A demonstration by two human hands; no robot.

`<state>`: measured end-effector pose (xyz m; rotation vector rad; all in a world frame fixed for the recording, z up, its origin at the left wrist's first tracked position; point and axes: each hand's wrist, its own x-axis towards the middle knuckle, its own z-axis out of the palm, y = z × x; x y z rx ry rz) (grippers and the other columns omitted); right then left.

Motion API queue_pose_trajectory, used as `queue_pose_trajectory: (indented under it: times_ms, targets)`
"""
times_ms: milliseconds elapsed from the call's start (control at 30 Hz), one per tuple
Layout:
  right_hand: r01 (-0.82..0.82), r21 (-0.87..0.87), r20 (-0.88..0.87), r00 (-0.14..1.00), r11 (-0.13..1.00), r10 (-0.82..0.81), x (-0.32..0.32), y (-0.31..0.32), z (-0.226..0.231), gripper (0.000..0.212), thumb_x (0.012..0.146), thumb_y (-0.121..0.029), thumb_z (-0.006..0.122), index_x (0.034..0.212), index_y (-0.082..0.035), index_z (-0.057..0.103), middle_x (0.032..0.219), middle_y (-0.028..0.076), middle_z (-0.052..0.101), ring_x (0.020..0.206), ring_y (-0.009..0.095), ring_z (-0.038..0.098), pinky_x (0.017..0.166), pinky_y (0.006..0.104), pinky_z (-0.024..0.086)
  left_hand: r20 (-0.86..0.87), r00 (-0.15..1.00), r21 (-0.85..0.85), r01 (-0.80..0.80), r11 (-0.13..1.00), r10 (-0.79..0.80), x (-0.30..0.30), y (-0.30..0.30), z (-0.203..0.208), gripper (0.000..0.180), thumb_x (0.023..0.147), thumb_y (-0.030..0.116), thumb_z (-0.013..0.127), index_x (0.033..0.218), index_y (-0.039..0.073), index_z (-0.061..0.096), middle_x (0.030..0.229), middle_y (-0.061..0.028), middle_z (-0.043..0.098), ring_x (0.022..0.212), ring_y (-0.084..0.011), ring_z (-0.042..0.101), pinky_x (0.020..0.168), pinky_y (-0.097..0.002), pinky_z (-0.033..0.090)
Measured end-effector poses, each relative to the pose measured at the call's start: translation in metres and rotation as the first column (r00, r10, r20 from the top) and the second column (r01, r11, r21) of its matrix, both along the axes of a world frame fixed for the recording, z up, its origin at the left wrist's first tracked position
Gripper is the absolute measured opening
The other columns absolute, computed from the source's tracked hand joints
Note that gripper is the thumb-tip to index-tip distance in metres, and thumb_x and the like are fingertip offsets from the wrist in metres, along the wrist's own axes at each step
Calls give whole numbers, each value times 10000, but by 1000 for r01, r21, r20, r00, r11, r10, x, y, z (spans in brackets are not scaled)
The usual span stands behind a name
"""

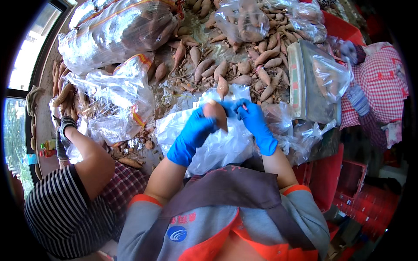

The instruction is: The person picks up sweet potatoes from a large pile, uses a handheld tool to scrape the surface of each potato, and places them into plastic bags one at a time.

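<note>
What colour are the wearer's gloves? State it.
Left glove and right glove: bright blue, best shown in the head view.

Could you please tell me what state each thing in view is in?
Left hand: gloved, fingers closed around a sweet potato.
Held sweet potato: off the table, whole as far as shown, blurred.
Right hand: gloved, fingers bent; anything gripped is unclear.
Plastic bags: wrinkled, piled before the person.
Loose sweet potatoes: scattered.
Sack: bulging, lying down.
Left clear bag: crumpled, slack.

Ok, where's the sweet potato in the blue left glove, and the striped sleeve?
Sweet potato (217,116), head view: middle of its side.
Striped sleeve (60,200), head view: cloth near its middle.
</note>
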<state>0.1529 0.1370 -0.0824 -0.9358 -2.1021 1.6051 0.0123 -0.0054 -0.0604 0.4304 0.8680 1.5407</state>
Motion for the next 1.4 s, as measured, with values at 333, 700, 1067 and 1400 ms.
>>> queue_pose_trajectory:
  times_ms: [333, 700, 1067, 1400]
  targets:
    - [-11, 541, 30, 1000, 841, -7, -25, -25, 20, 237, 707, -130, 630, 934, -77, 584, 745, 156, 599, 644, 343, 587, 548, 421, 461, 651, 703, -114, -281, 953, 285, 4, 8, -23, 482, 804, 220, 590, 1189, -25, 436, 1103, -166, 550, 902, -252, 583, 851, -342, 487]
    - [151, 131, -183, 975, 980, -126, -46, 23, -42, 157, 812, -215, 566, 789, -62, 542, 547, 141, 506, 473, 294, 517, 462, 375, 408, 540, 820, 166, -328, 930, 192, -15, -13, -1, 618, 725, 295, 658, 1175, -53, 419, 1065, -175, 542, 1000, -318, 537, 911, -468, 427]
    - [-199, 615, 477, 864, 763, -159, -93, 60, -25, 624, 717, -377, 658, 1196, -77, 394, 920, 156, 570, 711, 334, 601, 599, 426, 483, 733, 630, -25, -353, 935, 258, -19, -6, -18, 298, 823, 219, 567, 1044, 29, 502, 948, -100, 534, 866, -251, 538, 822, -429, 451]
    - [-226, -163, -456, 880, 960, 130, -55, 2, 15, 427, 786, -127, 634, 1182, -35, 504, 942, 4, 570, 767, 51, 493, 660, 189, 435, 204, 940, -131, -251, 959, 274, -20, 13, -11, 444, 805, 349, 592, 1119, 50, 496, 1035, -108, 557, 787, -205, 533, 714, -315, 457]
